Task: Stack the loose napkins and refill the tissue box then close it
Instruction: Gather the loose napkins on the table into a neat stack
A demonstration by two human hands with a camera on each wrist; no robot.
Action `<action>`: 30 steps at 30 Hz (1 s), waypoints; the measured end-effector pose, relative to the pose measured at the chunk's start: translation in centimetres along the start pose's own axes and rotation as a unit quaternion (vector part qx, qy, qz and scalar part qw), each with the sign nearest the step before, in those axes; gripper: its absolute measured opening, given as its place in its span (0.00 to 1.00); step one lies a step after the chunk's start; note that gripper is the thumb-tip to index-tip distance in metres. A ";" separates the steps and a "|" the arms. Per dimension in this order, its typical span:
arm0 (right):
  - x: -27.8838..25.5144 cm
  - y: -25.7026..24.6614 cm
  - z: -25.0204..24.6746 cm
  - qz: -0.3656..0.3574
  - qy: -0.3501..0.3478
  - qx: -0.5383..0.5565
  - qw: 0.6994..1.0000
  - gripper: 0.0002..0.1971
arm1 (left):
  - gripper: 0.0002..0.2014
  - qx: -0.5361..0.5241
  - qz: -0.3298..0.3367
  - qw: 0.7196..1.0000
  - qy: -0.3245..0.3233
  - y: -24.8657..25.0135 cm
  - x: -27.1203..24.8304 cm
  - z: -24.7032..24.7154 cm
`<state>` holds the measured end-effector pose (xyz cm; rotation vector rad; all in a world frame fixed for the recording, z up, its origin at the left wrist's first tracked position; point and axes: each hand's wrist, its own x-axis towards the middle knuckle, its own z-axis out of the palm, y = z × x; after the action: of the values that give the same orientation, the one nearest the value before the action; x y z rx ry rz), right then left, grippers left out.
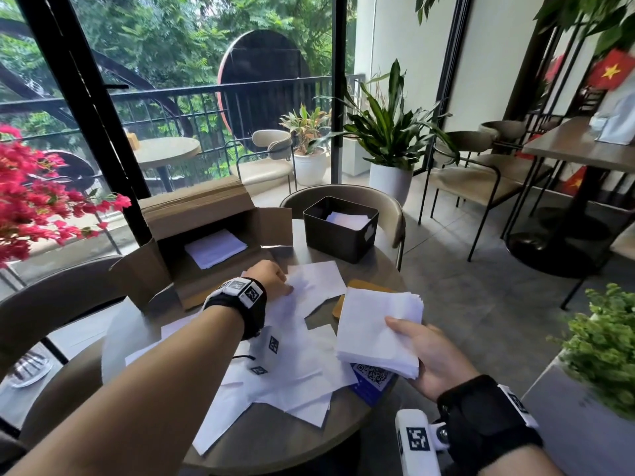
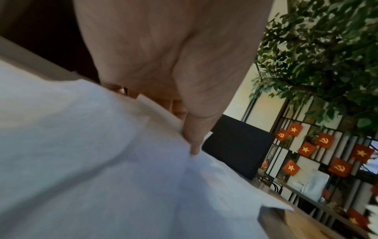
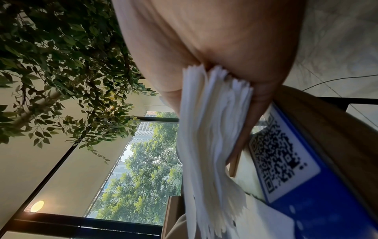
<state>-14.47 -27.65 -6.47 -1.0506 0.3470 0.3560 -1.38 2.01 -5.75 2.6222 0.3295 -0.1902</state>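
1. Head view: the right hand (image 1: pixel 431 355) grips a gathered stack of napkins (image 1: pixel 378 333) above the table's near right edge, thumb on top and fingers underneath. The left hand (image 1: pixel 269 278) reaches onto a loose napkin (image 1: pixel 314 281) among the scattered napkins (image 1: pixel 292 372) on the round table (image 1: pixel 275 441). The open tissue box (image 1: pixel 340 228) stands at the far side with a few napkins inside; its wooden lid (image 1: pixel 343 297) appears to lie under the sheets. Risk: the stack overhangs the hand and could fan out or slide off if the grip loosens.
2. Left wrist view: the fingers (image 2: pixel 194 140) press down, bunching the sheet. I cannot tell whether they pinch it; dragging could crease or tear it.
3. Right wrist view: the stack's edges (image 3: pixel 214 129) are uneven and splayed, so it may jam at the box's rim unless squared first.
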 end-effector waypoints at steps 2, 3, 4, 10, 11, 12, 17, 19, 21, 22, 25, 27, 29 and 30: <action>-0.1 -0.1 0.0 0.000 0.000 -0.004 1.000 0.18 | 0.13 -0.051 0.007 0.999 0.000 -0.4 0.0 -0.5; -0.1 0.0 0.0 -0.001 0.000 -0.006 1.000 0.18 | 0.14 -0.083 0.012 0.996 0.006 -0.4 -0.2 -0.8; -0.1 0.0 0.0 -0.002 0.001 -0.008 1.000 0.18 | 0.15 -0.113 0.023 0.993 0.016 -0.6 -0.2 -1.1; 0.1 0.0 0.3 -0.008 0.008 -0.019 1.000 0.18 | 0.05 -0.347 0.090 0.931 0.068 -1.0 -2.6 -3.5; 0.3 0.1 0.4 -0.009 0.010 -0.019 1.000 0.18 | 0.07 -0.381 0.100 0.918 0.057 -0.9 -3.5 -3.9; 0.5 0.2 0.6 -0.008 0.012 -0.020 1.000 0.19 | 0.08 -0.417 0.108 0.902 0.038 -0.8 -4.6 -4.4; 1.3 1.1 2.3 0.004 0.008 -0.009 1.000 0.21 | 0.15 -0.637 0.117 0.757 -0.086 -0.6 -11.1 -5.7; 1.4 1.5 3.3 0.011 -0.004 -0.004 1.000 0.19 | 0.17 -0.681 0.118 0.714 -0.112 -0.6 -13.3 -5.2; 1.1 1.9 4.3 0.032 -0.026 0.005 0.999 0.18 | 0.18 -0.693 0.125 0.701 -0.117 -0.4 -14.8 -4.1; 1.0 2.2 4.8 0.046 -0.037 0.010 0.998 0.19 | 0.17 -0.687 0.123 0.707 -0.114 -0.3 -15.2 -3.3; 0.8 3.0 5.8 0.069 -0.056 0.028 0.996 0.22 | 0.19 -0.594 0.090 0.798 -0.049 -0.1 -15.1 -1.3; 0.4 3.3 6.4 0.071 -0.065 0.035 0.995 0.21 | 0.17 -0.508 0.076 0.858 0.013 0.2 -15.1 -0.9; 0.1 3.3 6.8 0.070 -0.069 0.041 0.994 0.20 | 0.14 -0.422 0.084 0.901 0.058 0.6 -15.4 -0.7; 0.1 3.3 6.9 0.069 -0.071 0.046 0.994 0.20 | 0.15 -0.388 0.091 0.914 0.069 0.8 -15.7 -0.6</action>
<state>-15.14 -20.07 -5.91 -0.9082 0.3060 0.5319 -16.22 -1.53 -1.87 1.8574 0.1548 0.1660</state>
